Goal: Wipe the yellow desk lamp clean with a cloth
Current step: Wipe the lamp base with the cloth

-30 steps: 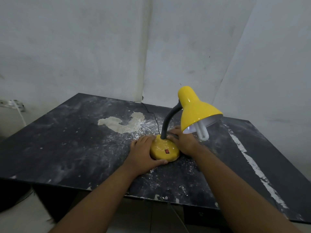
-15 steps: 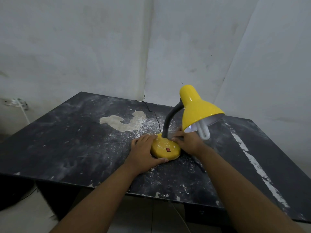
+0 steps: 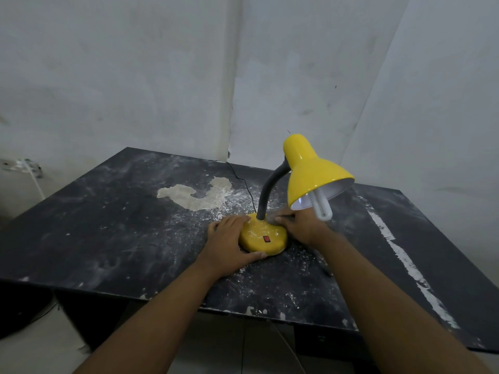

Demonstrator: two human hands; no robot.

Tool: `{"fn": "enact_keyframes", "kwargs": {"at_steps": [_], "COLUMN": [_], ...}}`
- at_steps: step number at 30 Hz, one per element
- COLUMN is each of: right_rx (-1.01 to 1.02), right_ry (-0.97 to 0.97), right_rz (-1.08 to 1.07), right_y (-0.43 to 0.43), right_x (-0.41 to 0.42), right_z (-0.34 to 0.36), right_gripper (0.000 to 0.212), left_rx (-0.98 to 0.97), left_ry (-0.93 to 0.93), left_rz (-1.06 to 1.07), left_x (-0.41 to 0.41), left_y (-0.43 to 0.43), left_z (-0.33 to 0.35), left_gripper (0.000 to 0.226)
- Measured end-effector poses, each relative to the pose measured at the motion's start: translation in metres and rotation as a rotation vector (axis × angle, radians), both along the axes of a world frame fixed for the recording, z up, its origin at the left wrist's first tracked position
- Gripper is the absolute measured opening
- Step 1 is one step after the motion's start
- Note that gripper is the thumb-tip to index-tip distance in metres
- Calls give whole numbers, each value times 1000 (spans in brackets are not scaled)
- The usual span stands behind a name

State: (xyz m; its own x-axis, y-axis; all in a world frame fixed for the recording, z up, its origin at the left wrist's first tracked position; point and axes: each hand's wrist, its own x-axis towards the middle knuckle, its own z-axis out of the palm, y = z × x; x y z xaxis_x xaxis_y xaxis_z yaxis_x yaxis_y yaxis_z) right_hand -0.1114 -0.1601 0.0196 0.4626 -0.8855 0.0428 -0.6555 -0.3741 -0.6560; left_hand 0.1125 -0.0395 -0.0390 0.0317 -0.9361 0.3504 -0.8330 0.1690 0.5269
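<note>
Right hand (image 3: pixel 303 227) fingertips blur behind the lamp base (image 3: pixel 263 238); table (image 3: pixel 108 225) runs off right edge

dim, flat, even light | soft shadows | wide-angle bending at edges | slight blur

Right hand (image 3: pixel 303 226) slightly back (blurred) along lamp (image 3: pixel 263 238)
</note>
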Motion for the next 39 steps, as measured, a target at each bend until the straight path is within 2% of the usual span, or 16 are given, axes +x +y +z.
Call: {"fn": "enact_keyframes", "kwargs": {"at_steps": [2,4,8,11,15,17,19,21,23,25,27,31,35,39], "right_rx": [-36,-15,-5,-47,40,-27,-64,35,57,-28,-89,60,-134,74], "right_ry": [45,81,16,9,-70,-86,-66,-34,-91,-165,-133,-134,-205,-226], "right_rz": [82,82,-7,83,23,-39,50,102,36,-5,41,74,-52,40], "right_y": [9,1,-8,6,1,5,6,3,0,9,14,10,16,7], "right_x": [4,-2,-9,-5,-19,-21,-24,-32,-38,-34,-30,-36,-30,-28], "right_z": [2,-2,-3,-5,-4,-7,-10,-10,-6,-7,-16,-15,-19,-20], "right_gripper": [24,18,15,19,18,20,18,8,12,13,16,20,12,12], "left_rx": [-3,-7,-4,-8,-7,-6,-15,-20,-21,-22,-42,-47,-29,-43], "left_ry": [3,1,0,5,-7,-5,-2,1,-3,-7,3,29,40,36], "left_rz": [0,-1,1,-5,4,3,0,-3,5,10,20,31,25,21], "left_x": [1,1,0,1,0,0,0,0,0,0,1,1,1,3], "left_y": [0,0,0,0,1,2,2,2,2,2,2,4,3,2], "left_z": [0,-1,0,0,0,1,1,1,1,1,1,2,2,0], "left_gripper": [105,104,104,104,104,103,103,102,102,102,101,101,102,102]}}
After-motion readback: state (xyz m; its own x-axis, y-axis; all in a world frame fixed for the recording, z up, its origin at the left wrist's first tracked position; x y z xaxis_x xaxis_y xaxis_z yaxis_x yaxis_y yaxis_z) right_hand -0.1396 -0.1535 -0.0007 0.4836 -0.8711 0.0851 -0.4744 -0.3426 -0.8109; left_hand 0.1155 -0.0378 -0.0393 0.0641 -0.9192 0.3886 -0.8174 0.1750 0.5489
